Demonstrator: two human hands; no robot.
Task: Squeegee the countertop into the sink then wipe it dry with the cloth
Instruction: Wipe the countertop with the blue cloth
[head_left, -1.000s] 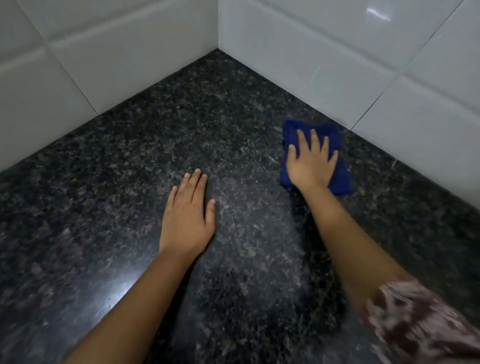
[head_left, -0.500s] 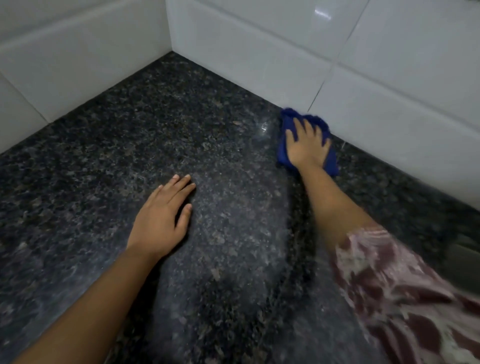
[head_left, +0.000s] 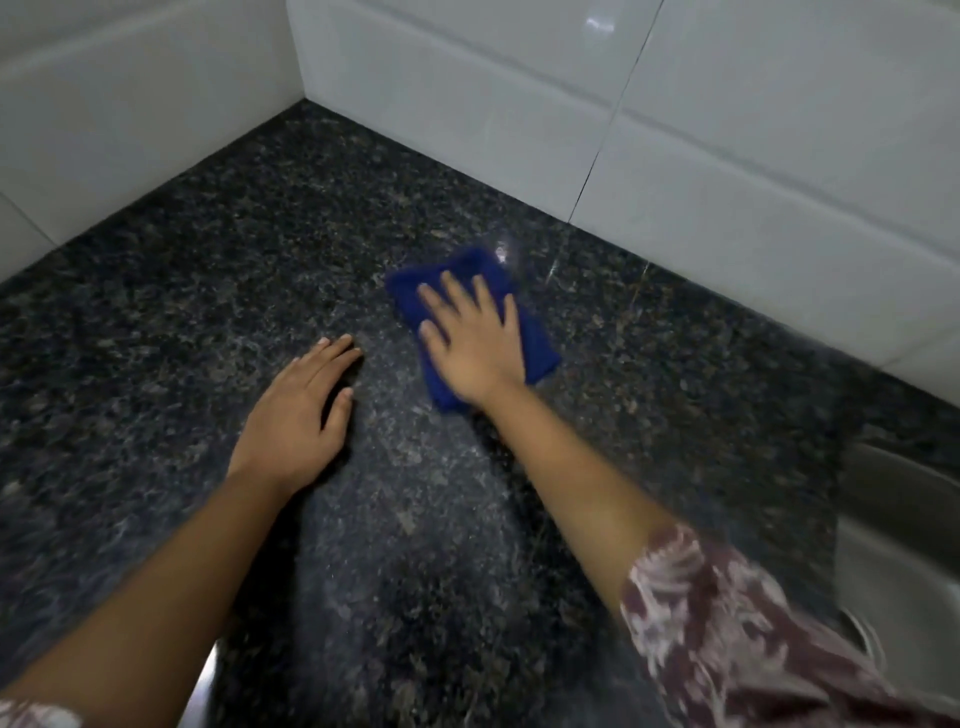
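Note:
A folded blue cloth (head_left: 537, 345) lies on the dark speckled granite countertop (head_left: 218, 291), a short way out from the right-hand wall. My right hand (head_left: 475, 345) presses flat on the cloth with fingers spread and covers most of it. Just to its left, my left hand (head_left: 298, 415) rests palm down on the bare stone, fingers together, holding nothing. At the right edge shows part of a steel sink (head_left: 904, 551). No squeegee is in view.
White tiled walls (head_left: 519, 104) meet in a corner at the back and bound the counter on the left and right. The sink's rim cuts into the counter at the lower right. My patterned sleeve (head_left: 737, 639) covers the right forearm.
My right hand has slid the cloth away from the right-hand wall toward the counter's middle, closer to my left hand. The left hand stays planted. The sink has come into view.

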